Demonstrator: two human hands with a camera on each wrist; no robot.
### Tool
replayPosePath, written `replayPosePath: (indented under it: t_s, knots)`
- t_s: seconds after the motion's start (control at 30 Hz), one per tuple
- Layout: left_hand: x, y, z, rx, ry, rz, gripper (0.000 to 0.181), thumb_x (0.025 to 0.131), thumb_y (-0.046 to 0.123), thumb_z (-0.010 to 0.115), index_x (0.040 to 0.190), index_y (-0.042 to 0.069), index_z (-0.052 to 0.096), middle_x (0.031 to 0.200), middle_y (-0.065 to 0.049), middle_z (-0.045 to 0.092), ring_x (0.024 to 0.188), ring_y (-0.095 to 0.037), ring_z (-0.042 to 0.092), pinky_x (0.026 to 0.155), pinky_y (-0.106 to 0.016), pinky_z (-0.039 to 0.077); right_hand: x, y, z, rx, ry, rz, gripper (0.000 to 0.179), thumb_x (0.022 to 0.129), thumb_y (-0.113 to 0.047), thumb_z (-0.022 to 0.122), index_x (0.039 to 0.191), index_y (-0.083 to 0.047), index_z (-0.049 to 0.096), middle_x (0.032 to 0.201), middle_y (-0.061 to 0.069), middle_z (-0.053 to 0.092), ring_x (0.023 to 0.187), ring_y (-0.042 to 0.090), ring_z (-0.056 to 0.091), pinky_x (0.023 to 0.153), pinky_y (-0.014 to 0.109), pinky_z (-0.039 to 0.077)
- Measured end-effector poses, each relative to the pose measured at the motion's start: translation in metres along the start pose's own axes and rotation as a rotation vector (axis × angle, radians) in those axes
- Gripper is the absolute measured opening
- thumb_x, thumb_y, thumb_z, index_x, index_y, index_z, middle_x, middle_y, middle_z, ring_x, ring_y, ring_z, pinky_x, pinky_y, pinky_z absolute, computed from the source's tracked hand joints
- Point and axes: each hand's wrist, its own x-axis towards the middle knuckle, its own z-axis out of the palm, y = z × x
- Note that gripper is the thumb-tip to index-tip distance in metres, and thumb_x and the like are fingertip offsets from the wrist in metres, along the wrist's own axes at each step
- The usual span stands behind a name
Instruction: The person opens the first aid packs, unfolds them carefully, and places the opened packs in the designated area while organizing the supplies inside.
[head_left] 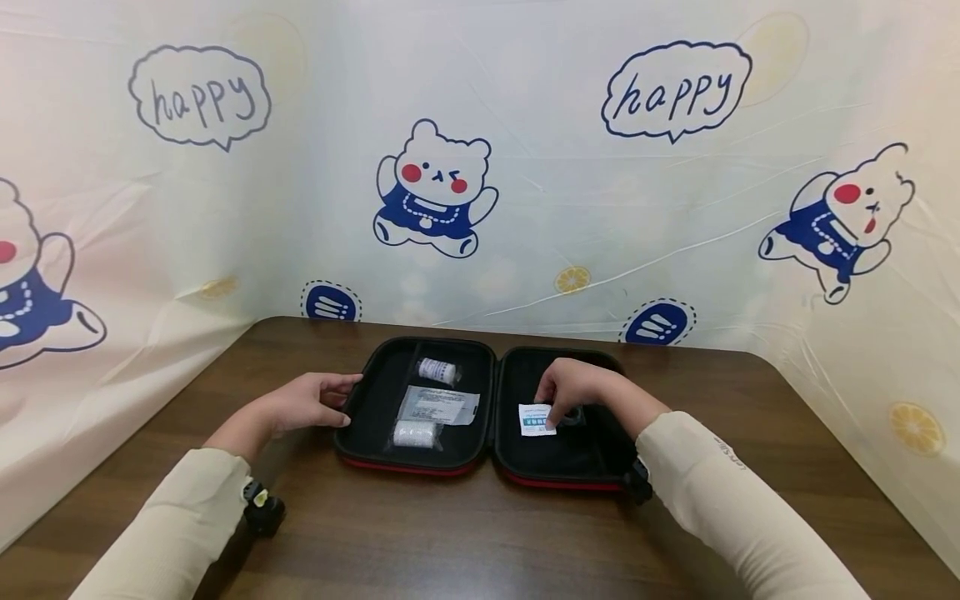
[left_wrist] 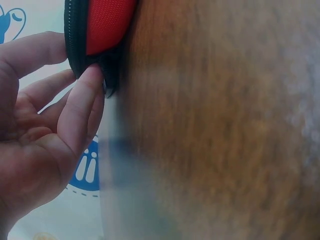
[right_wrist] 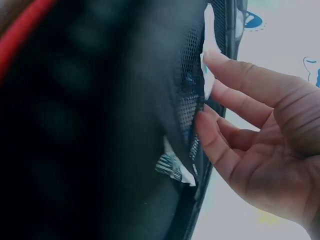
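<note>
An unzipped black case with red outer trim lies spread flat on the table. At its left edge my left hand holds the rim between thumb and fingers; the left wrist view shows the thumb at the zipped corner. Over the right half, my right hand pinches a small white packet with blue-green print. Beside those fingers, in the right wrist view, is a mesh pocket, with another printed packet partly hidden at its edge.
The case's left half holds a wrapped roll with print, a flat clear printed pouch and a wrapped white roll. A brown wooden table lies beneath, with a cartoon-printed curtain behind it.
</note>
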Motion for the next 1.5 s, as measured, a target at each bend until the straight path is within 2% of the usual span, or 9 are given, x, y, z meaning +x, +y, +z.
replayPosePath:
  t_s: [0.13,0.33,0.53,0.7,0.93,1.07,1.23,1.5]
  knots:
    - [0.001,-0.001,0.000,-0.003,-0.002,0.007,0.076,0.085,0.009,0.074,0.149,-0.001,0.034,0.143,-0.032,0.040,0.127,-0.047,0.045,0.099,-0.054,0.043,-0.001,0.002,0.004,-0.013,0.025,-0.013,0.018,0.073,-0.007,0.085,0.083,-0.009,0.070,0.080,-0.001,0.066,0.075,0.014,0.058,0.068,0.029,0.049]
    - [0.000,-0.001,0.001,-0.018,-0.005,0.021,0.076,0.085,0.008,0.074,0.148,-0.003,0.034,0.143,-0.033,0.040,0.127,-0.048,0.044,0.099,-0.054,0.043,-0.009,0.004,-0.001,0.027,0.036,-0.042,0.006,0.083,-0.006,0.076,0.083,-0.008,0.070,0.081,0.000,0.066,0.073,0.015,0.059,0.067,0.030,0.051]
    - [-0.001,0.000,0.002,-0.021,-0.004,0.032,0.076,0.085,0.007,0.073,0.148,-0.004,0.034,0.143,-0.033,0.040,0.127,-0.049,0.044,0.098,-0.054,0.044,-0.016,0.011,-0.008,0.211,0.065,-0.032,0.005,0.084,0.003,0.071,0.087,-0.001,0.071,0.086,0.007,0.067,0.075,0.016,0.063,0.069,0.032,0.058]
    - [-0.001,-0.001,0.001,-0.021,-0.007,0.026,0.075,0.085,0.007,0.073,0.149,-0.003,0.033,0.144,-0.033,0.039,0.127,-0.049,0.044,0.098,-0.054,0.044,-0.025,0.016,-0.011,0.362,0.064,-0.047,0.013,0.084,0.008,0.069,0.096,0.002,0.069,0.089,0.012,0.066,0.078,0.019,0.063,0.069,0.035,0.059]
    - [-0.001,-0.001,0.000,-0.020,-0.009,0.019,0.076,0.085,0.007,0.073,0.149,-0.003,0.033,0.144,-0.033,0.038,0.127,-0.049,0.044,0.098,-0.054,0.044,-0.042,0.020,-0.012,0.408,0.051,-0.109,0.042,0.085,0.013,0.063,0.124,0.000,0.063,0.093,0.015,0.059,0.083,0.023,0.061,0.066,0.038,0.059]
    - [-0.001,-0.001,0.001,-0.016,-0.008,0.013,0.076,0.085,0.008,0.073,0.149,-0.002,0.034,0.144,-0.033,0.038,0.127,-0.049,0.044,0.098,-0.054,0.044,-0.052,0.021,-0.011,0.392,0.041,-0.144,0.047,0.088,0.012,0.057,0.133,-0.002,0.058,0.095,0.015,0.055,0.086,0.025,0.059,0.065,0.038,0.058]
    - [-0.001,-0.004,0.002,-0.023,-0.006,0.003,0.076,0.085,0.009,0.074,0.149,-0.001,0.035,0.145,-0.032,0.038,0.128,-0.049,0.044,0.098,-0.053,0.044,-0.062,0.024,-0.008,0.414,0.091,-0.104,0.038,0.089,0.007,0.061,0.126,-0.001,0.063,0.093,0.015,0.056,0.082,0.025,0.061,0.065,0.038,0.058]
    - [0.000,-0.003,0.002,-0.033,0.005,0.002,0.076,0.084,0.007,0.074,0.149,-0.001,0.035,0.144,-0.032,0.039,0.128,-0.049,0.044,0.098,-0.052,0.045,-0.075,0.037,-0.003,0.432,0.252,-0.040,0.022,0.087,-0.001,0.069,0.110,-0.001,0.072,0.094,0.011,0.065,0.077,0.021,0.063,0.064,0.034,0.058]
